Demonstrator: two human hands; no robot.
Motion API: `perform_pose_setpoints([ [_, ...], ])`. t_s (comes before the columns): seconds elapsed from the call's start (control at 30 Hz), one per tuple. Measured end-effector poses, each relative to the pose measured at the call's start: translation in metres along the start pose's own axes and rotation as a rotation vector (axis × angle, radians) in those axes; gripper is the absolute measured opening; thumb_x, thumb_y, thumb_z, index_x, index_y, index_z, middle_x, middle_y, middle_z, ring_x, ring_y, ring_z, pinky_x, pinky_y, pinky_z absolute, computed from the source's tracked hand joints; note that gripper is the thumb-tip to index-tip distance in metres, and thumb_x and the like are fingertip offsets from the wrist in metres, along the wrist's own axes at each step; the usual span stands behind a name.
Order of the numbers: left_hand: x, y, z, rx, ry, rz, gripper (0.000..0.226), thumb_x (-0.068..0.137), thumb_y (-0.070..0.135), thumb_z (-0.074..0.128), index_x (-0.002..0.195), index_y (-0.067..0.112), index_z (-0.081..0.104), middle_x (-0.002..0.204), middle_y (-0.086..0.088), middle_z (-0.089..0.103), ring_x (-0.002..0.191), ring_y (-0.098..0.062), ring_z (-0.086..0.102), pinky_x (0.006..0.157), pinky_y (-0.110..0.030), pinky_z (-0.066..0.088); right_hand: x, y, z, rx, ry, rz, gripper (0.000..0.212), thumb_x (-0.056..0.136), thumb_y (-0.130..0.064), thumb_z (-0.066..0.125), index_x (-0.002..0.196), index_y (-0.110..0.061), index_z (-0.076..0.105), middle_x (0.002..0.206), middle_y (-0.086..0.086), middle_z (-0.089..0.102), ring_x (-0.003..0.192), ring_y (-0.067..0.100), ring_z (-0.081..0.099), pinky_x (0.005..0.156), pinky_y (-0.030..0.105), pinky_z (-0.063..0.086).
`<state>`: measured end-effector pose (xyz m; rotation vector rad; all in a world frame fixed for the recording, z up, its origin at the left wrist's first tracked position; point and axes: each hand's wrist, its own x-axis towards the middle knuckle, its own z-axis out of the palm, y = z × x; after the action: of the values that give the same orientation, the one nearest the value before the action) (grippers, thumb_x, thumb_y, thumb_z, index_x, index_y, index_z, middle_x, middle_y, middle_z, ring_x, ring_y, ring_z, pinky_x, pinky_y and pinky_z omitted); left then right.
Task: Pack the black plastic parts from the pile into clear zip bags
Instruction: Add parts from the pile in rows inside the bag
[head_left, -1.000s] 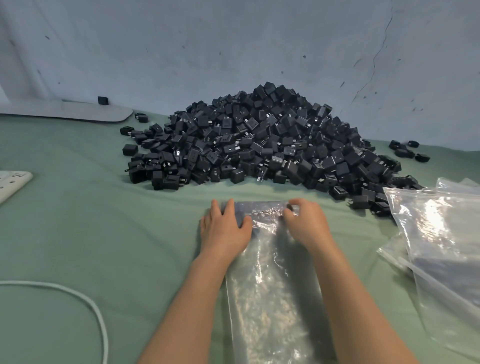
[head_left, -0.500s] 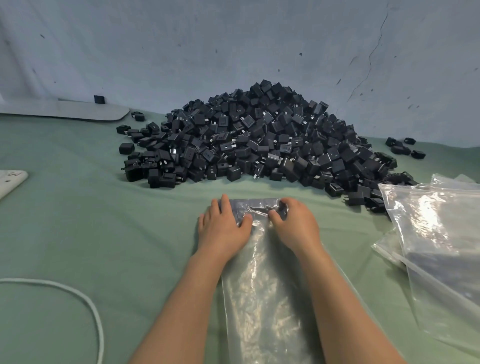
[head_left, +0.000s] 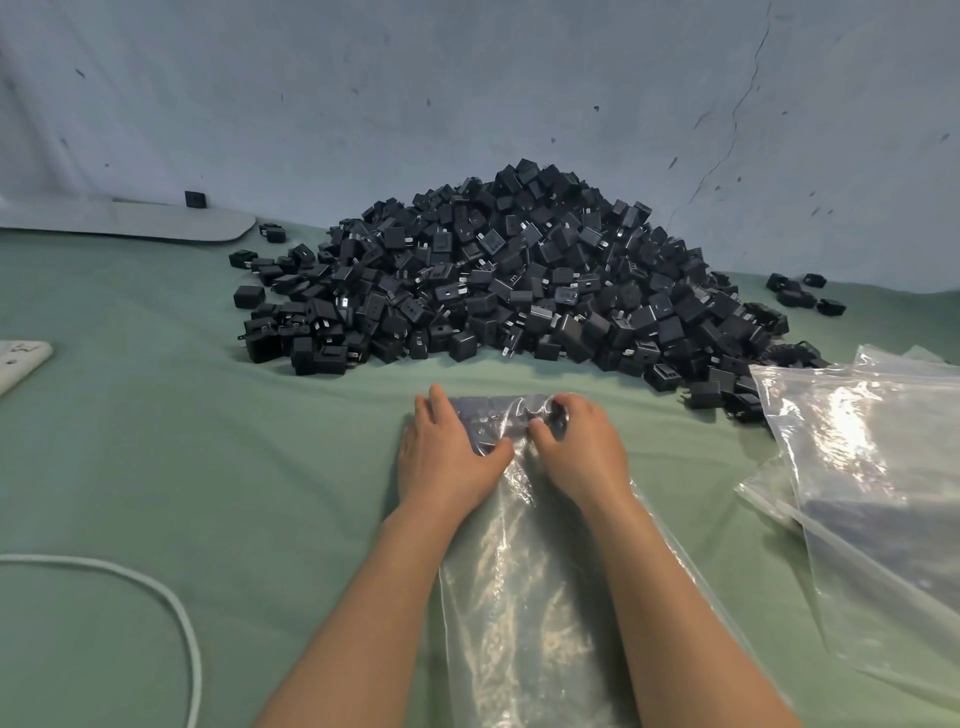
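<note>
One clear zip bag lies lengthwise on the desk straight ahead of you, with a few black plastic parts showing dark through its far end. Your left hand lies flat there, fingers straight, likely to pin the film down. Your right hand curls beside it and pinches the crumpled plastic, probably to work that end. Just beyond sits the pile, within easy reach. More bags lie stacked to your right, and a white cable loops at your left
</note>
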<state>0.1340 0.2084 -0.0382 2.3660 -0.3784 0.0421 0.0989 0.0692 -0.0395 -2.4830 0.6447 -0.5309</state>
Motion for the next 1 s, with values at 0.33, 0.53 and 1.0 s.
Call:
perform_pose_setpoints([
  [0.33, 0.000, -0.001, -0.001, 0.019, -0.022, -0.008, 0.096, 0.081, 0.055, 0.058, 0.148, 0.006, 0.010, 0.153, -0.011, 0.019, 0.139, -0.028, 0.025, 0.110, -0.043, 0.029, 0.004, 0.004, 0.000, 0.044, -0.029, 0.000, 0.042, 0.093, -0.036, 0.054, 0.130, -0.017, 0.051, 0.132, 0.005, 0.049, 0.119, 0.022, 0.047, 0.094, 0.032, 0.037],
  [0.53, -0.001, -0.003, -0.006, 0.022, -0.067, -0.010, 0.095, 0.083, 0.060, 0.055, 0.151, 0.015, 0.005, 0.159, -0.005, -0.009, 0.144, -0.026, 0.015, 0.113, -0.041, 0.025, 0.024, 0.027, -0.027, 0.179, 0.162, 0.339, 0.050, 0.093, -0.024, 0.049, 0.142, -0.024, 0.041, 0.158, 0.014, -0.006, 0.138, 0.040, 0.021, 0.110, 0.045, 0.028],
  [1.0, -0.002, -0.002, -0.002, 0.020, -0.042, -0.004, 0.083, 0.085, 0.056, 0.055, 0.148, 0.019, 0.016, 0.158, -0.003, -0.008, 0.143, -0.026, 0.010, 0.113, -0.040, 0.021, 0.067, 0.074, -0.053, 0.384, 0.252, 0.551, 0.053, 0.097, -0.026, 0.041, 0.149, -0.022, 0.032, 0.150, 0.010, 0.036, 0.128, 0.032, 0.043, 0.104, 0.041, 0.034],
])
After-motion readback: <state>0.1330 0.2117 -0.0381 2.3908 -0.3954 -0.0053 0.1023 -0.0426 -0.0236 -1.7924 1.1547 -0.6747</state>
